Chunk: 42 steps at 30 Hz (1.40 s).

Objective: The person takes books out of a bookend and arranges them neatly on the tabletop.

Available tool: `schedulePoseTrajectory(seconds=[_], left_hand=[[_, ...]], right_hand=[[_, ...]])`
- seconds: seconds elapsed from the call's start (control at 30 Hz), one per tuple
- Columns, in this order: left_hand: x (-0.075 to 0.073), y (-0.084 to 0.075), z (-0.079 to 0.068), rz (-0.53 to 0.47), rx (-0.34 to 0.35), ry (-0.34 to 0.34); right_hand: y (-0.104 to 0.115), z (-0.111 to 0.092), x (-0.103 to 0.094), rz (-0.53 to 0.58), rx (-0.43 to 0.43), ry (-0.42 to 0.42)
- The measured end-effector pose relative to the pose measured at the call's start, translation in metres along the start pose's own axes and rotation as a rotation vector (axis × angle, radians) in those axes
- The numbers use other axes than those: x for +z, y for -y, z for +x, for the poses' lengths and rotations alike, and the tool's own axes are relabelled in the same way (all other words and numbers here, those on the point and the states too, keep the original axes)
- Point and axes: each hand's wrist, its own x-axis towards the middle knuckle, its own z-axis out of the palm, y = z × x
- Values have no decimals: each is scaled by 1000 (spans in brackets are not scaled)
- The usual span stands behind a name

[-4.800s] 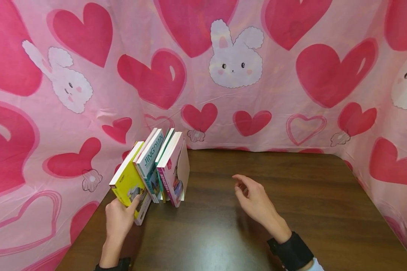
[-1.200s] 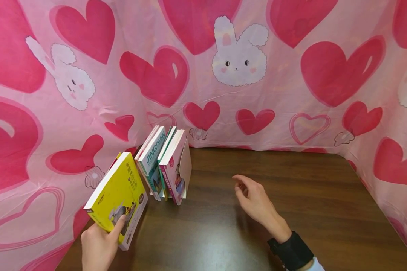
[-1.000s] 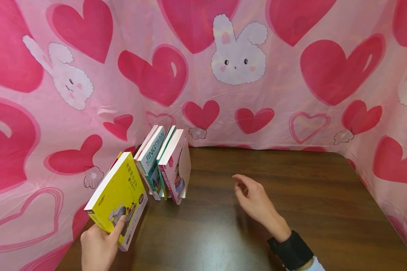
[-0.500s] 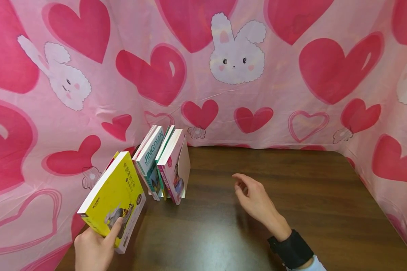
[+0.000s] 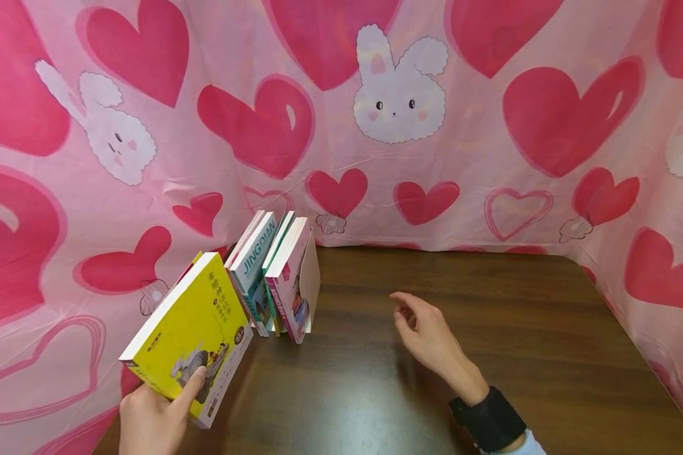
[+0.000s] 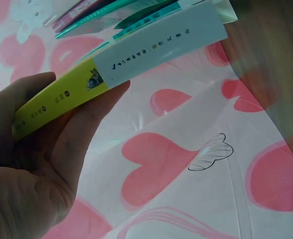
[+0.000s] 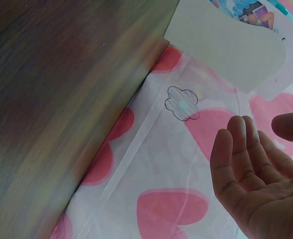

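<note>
My left hand [image 5: 156, 411] grips a thick yellow paperback book [image 5: 222, 316] by its lower near corner, thumb across the cover picture. The book leans at the left, in front of a row of books. In the left wrist view, its yellow-and-white spine [image 6: 156, 52] runs out from between thumb and fingers [image 6: 94, 109]. A strip of red and yellow shows behind its top edge. My right hand [image 5: 432, 335] hovers over the table with loosely bent fingers and holds nothing. The right wrist view shows its palm and spread thumb [image 7: 288, 127].
The row includes a teal-and-white "JINGDIAN" book [image 5: 257, 249], a green-edged one and a pink-covered book [image 5: 291, 287]. A pale bookend [image 5: 312, 278] stands at its right side. Heart-patterned cloth [image 5: 455, 38] surrounds the brown table [image 5: 489, 303] at back and sides.
My left hand has drawn the yellow book away from the row, nearer and to the left. Over the last second its cover has turned more toward the head camera. The right hand stays put.
</note>
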Motion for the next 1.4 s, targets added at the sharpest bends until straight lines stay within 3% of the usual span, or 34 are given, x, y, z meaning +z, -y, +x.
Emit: schedulePoseTrajectory(seconds=[0.43,0.67,0.83,1.27,1.4], left_hand=[[3,-1,-3,-40,143,18],[6,-2,-3,-61,196,83],[10,-3,-3,-83,248,86],[15,-10,-3,-132,220,169],[18,-12,-2,-130,243,167]], right_hand=[[-2,-2,2,2,-20,-7],[-1,-2,3,-5,-20,-7],[-1,-3,3,-1,-13,-7],[-1,-2,3,5,-21,-4],[-1,-2,3,-2,-22,1]])
